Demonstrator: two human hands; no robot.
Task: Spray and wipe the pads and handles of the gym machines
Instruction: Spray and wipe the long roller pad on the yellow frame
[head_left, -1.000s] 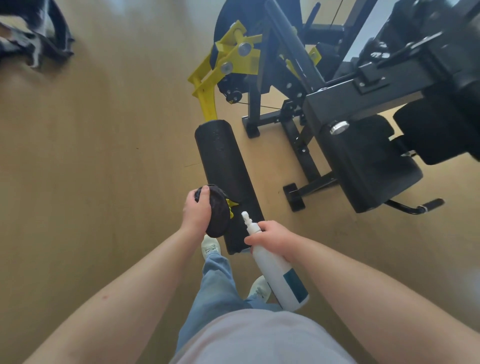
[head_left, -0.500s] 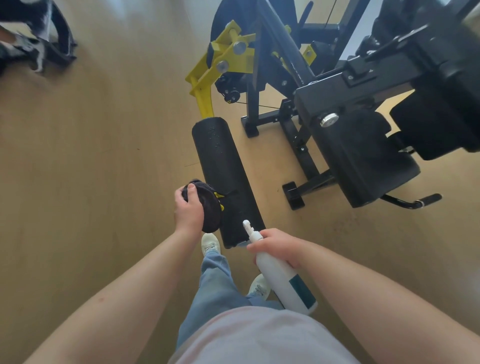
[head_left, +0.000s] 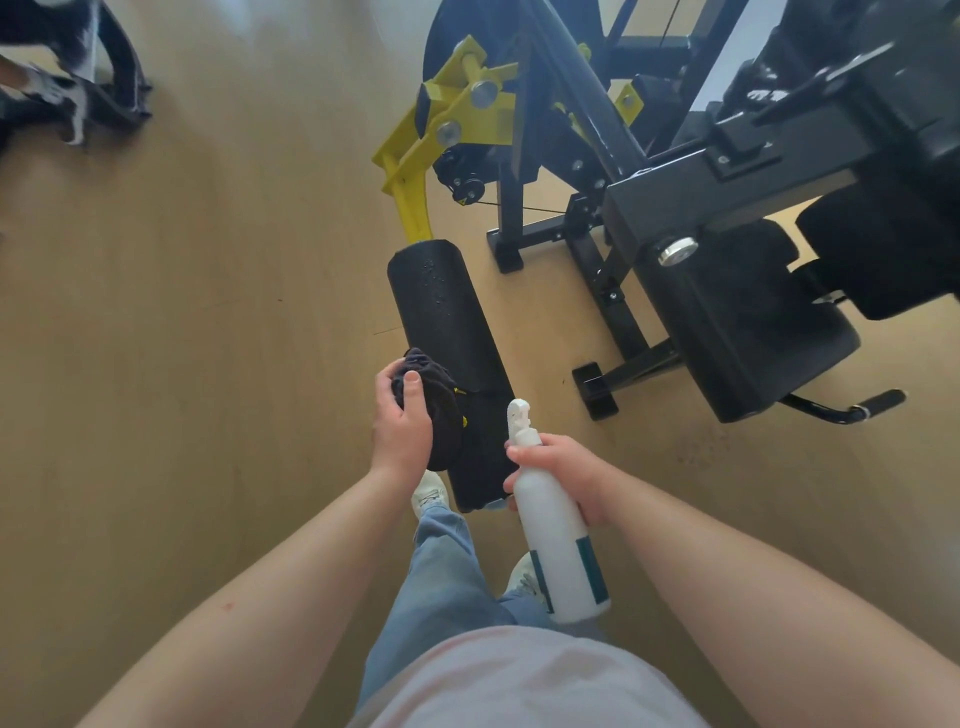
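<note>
A long black foam roller pad (head_left: 447, 322) hangs from a yellow lever arm (head_left: 415, 171) of the gym machine, with small droplets on its far end. My left hand (head_left: 400, 423) grips a bunched dark cloth (head_left: 436, 410) and presses it against the left side of the pad's near half. My right hand (head_left: 563, 470) holds a white spray bottle (head_left: 558, 540) upright just right of the pad's near end, its nozzle pointing up and away. The pad's near end is partly hidden behind the cloth and bottle.
The machine's black seat pad (head_left: 748, 338) and steel frame (head_left: 613, 291) stand to the right, with a small black handle (head_left: 878, 402) sticking out low. Another machine's base (head_left: 78, 98) sits at the far left. Wooden floor (head_left: 182, 338) lies between. My legs and shoes are below the pad.
My left hand has slid the cloth up along the pad, away from its near end. The right hand with the bottle has stayed beside the pad's near end.
</note>
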